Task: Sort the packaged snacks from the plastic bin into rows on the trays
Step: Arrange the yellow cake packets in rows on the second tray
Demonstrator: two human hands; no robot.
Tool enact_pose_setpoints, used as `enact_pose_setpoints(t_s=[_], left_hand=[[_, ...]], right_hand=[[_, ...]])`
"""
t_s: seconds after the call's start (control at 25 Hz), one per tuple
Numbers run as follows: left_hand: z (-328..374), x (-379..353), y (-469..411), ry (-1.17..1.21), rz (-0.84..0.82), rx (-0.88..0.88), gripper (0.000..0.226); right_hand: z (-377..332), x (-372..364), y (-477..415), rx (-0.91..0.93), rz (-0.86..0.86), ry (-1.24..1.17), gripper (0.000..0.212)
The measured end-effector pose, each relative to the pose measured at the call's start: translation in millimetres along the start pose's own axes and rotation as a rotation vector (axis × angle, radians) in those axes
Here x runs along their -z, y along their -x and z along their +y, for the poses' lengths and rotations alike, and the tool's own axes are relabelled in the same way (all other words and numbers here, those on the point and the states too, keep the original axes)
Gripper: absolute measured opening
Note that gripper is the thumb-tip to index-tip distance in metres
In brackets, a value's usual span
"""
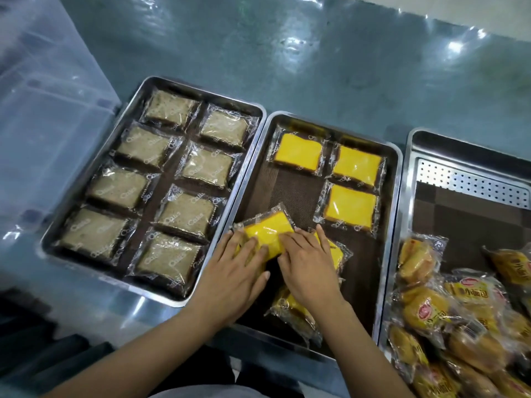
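Low in the centre of the frame: left hand and right hand side by side, palms down over the near half of the middle tray. Fingers of both straight and slightly spread, tips pressing on the near edge of one yellow cake packet; none curled round it, any hold from beneath impossible to tell. Lies askew over the tray's brown mat, reaching up-frame from the fingertips, left hand at its left corner, right hand at its right. More loose yellow packets partly hidden under palms and wrists. Up-frame, well apart from the hands, three placed yellow packets flat in rows. At left, left tray with eight brown cake packets in two columns. At right, right tray with heaped bun packets. Upper left, clear plastic bin beside the left tray; glossy green table beneath all three trays.
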State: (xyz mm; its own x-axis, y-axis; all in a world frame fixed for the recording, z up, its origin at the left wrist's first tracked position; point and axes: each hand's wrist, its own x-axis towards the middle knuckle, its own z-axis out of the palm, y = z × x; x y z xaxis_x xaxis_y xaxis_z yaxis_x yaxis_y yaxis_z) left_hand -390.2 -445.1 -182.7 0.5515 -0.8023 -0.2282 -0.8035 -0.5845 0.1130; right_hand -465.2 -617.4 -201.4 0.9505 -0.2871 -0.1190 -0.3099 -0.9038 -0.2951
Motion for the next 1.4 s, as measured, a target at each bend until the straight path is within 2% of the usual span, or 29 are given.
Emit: enact_pose_setpoints(t_s=[0.24,0.36,0.6,0.88,1.16,1.4], left_hand=[[-25.9,5.9,-63.2,-0.091,-0.011,0.044,0.057],[-29.6,8.3,-79.3,-0.097,-0.013,0.006,0.058],[-31.1,1.4,-85.5,-0.053,-0.022,-0.03,0.06],[-35.6,8.4,-104.2,-0.078,-0.034,-0.042,0.061],[-48.6,10.5,-77.4,0.006,-0.028,-0.094,0.051],[-36.1,3.5,-18.3,0.142,-0.049,-0.215,0.05]], right_hand=[[5.7,-3.7,-10.5,-0.071,-0.018,0.003,0.058],[5.1,-6.2,-20.7,-0.081,-0.046,0.007,0.064],[9.1,-5.9,-42.0,-0.141,-0.058,-0.017,0.053],[12.0,-2.5,-54.1,-0.167,-0.06,-0.02,0.053],[8.2,4.4,-34.0,-0.18,-0.021,-0.002,0.057],[11.9,11.5,20.2,-0.396,0.134,-0.021,0.041]])
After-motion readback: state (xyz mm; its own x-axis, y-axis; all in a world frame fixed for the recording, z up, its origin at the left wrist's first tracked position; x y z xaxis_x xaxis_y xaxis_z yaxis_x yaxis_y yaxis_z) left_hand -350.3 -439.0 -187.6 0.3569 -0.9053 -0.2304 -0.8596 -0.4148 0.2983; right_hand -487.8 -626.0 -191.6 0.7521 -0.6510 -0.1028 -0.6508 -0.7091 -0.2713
